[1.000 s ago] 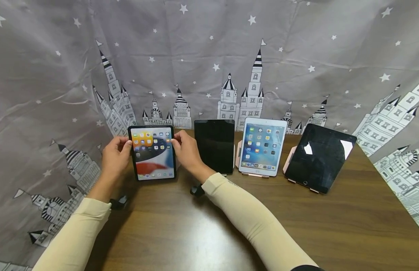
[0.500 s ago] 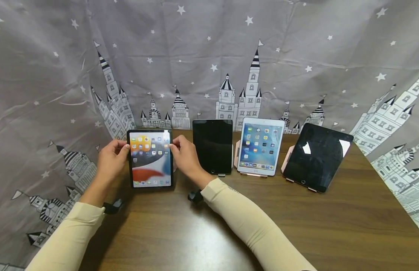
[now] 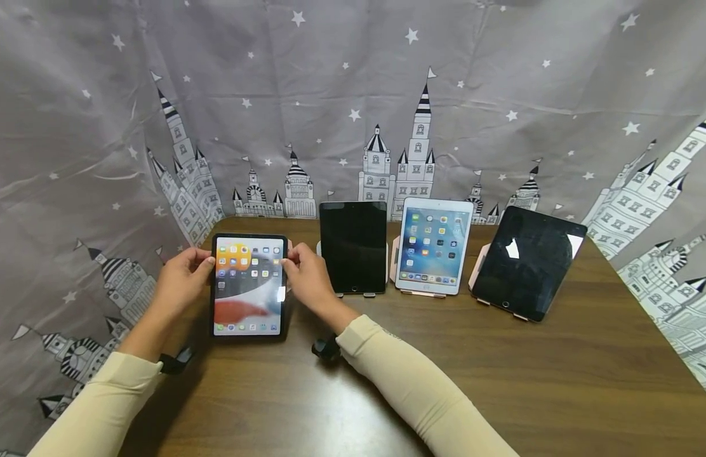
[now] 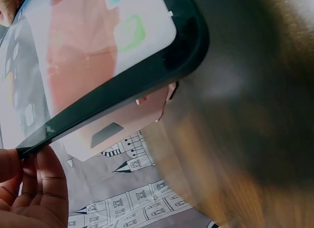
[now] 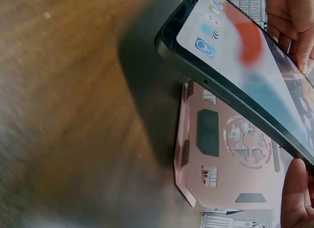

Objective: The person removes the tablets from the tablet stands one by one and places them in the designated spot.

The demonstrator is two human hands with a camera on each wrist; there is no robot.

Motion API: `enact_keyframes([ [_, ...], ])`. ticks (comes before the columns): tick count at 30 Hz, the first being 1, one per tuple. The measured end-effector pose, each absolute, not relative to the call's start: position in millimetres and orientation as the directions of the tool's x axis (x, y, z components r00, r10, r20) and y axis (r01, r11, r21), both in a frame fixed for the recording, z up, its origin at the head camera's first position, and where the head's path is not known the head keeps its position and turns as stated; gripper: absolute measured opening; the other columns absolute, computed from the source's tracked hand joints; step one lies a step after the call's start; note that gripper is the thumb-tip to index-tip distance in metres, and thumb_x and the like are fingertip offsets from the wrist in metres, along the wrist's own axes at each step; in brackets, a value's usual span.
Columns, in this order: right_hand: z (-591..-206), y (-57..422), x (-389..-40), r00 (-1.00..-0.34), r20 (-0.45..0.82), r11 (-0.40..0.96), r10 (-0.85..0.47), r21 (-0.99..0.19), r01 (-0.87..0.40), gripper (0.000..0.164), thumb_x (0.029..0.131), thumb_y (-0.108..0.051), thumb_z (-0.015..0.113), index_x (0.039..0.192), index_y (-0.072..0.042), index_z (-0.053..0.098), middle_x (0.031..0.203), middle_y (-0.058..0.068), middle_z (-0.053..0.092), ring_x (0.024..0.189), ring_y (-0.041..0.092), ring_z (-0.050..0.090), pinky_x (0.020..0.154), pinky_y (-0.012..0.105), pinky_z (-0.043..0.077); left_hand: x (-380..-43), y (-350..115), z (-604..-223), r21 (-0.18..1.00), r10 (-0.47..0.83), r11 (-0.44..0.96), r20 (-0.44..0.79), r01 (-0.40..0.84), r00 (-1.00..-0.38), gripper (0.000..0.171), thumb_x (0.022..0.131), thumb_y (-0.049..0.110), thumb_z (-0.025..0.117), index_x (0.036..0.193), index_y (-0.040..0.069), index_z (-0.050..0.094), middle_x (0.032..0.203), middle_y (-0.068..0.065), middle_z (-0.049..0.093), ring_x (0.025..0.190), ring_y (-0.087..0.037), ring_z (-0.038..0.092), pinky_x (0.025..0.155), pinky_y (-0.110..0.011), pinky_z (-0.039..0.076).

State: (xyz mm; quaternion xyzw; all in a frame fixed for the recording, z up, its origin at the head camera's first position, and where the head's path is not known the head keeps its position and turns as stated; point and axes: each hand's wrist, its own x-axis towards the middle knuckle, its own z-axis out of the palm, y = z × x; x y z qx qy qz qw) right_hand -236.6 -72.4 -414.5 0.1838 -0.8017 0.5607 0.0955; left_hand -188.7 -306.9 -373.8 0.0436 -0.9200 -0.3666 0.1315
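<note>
A black-framed tablet [image 3: 248, 285] with a lit home screen is held at its two long sides. My left hand [image 3: 184, 282] pinches its left edge with the thumb in front; my right hand [image 3: 308, 273] pinches the right edge the same way. In the right wrist view a pink metal tablet stand [image 5: 230, 159] with a round cutout stands behind the tablet, apart from it. The left wrist view shows part of that stand [image 4: 113, 125] past the black tablet edge, with my left fingers [image 4: 49, 179] curled at the side.
To the right, a dark-screened tablet [image 3: 353, 247], a white tablet [image 3: 435, 247] with a lit screen and a tilted black tablet [image 3: 527, 263] lean on stands. They line the back of the brown wooden table [image 3: 421, 355]. A grey castle-print curtain [image 3: 307, 76] hangs behind.
Both hands have brought the lit black tablet down and toward the person, away from its stand. The other tablets stay on their stands, while the head view shifts slightly.
</note>
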Motion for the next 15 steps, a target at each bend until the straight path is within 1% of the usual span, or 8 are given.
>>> enact_keyframes([
  [4, -419.0, -73.7, -230.7, -0.934, 0.294, 0.229, -0.201, -0.913, -0.337, 0.009, 0.096, -0.008, 0.065, 0.094, -0.003, 0.057, 0.075, 0.002, 0.062, 0.053, 0.007, 0.058, 0.05, 0.022, 0.049, -185.5, -308.8, -375.0, 0.682, -0.161, 0.731, 0.149, -0.016, -0.976, 0.033, 0.104, 0.021, 0.049, 0.12, -0.006, 0.057, 0.112, -0.027, 0.062, 0.092, -0.035, 0.06, 0.069, -0.033, 0.056],
  [6, -421.0, -74.5, -228.5, -0.94, 0.275, 0.215, -0.201, -0.924, -0.316, 0.008, 0.096, -0.006, 0.064, 0.095, -0.003, 0.057, 0.075, 0.002, 0.061, 0.053, 0.007, 0.058, 0.05, 0.022, 0.05, -183.9, -309.3, -375.3, 0.682, -0.148, 0.732, 0.136, -0.016, -0.979, 0.033, 0.105, 0.022, 0.049, 0.12, -0.007, 0.057, 0.112, -0.027, 0.062, 0.092, -0.035, 0.06, 0.069, -0.035, 0.056],
  [8, -423.1, -75.6, -226.7, -0.944, 0.263, 0.214, -0.2, -0.928, -0.304, 0.008, 0.095, -0.006, 0.064, 0.096, -0.002, 0.057, 0.076, 0.002, 0.061, 0.053, 0.007, 0.058, 0.051, 0.022, 0.05, -182.5, -310.2, -375.9, 0.686, -0.136, 0.728, 0.133, -0.008, -0.982, 0.033, 0.104, 0.021, 0.049, 0.119, -0.008, 0.057, 0.111, -0.028, 0.062, 0.092, -0.035, 0.06, 0.068, -0.034, 0.056],
  [12, -426.3, -77.5, -222.7, -0.95, 0.237, 0.199, -0.203, -0.94, -0.277, 0.008, 0.096, -0.005, 0.064, 0.096, -0.002, 0.057, 0.075, 0.002, 0.06, 0.053, 0.007, 0.057, 0.052, 0.022, 0.051, -180.0, -312.3, -376.7, 0.686, -0.118, 0.728, 0.125, 0.0, -0.985, 0.033, 0.104, 0.021, 0.049, 0.118, -0.009, 0.058, 0.109, -0.028, 0.062, 0.09, -0.033, 0.059, 0.064, -0.028, 0.054],
  [15, -428.1, -79.0, -219.3, -0.954, 0.22, 0.186, -0.203, -0.948, -0.258, 0.007, 0.096, -0.005, 0.063, 0.095, -0.002, 0.057, 0.075, 0.002, 0.059, 0.054, 0.008, 0.058, 0.051, 0.022, 0.052, -178.4, -314.2, -378.2, 0.686, -0.112, 0.728, 0.109, -0.007, -0.988, 0.033, 0.104, 0.021, 0.049, 0.117, -0.009, 0.058, 0.108, -0.028, 0.062, 0.088, -0.032, 0.059, 0.063, -0.027, 0.053],
])
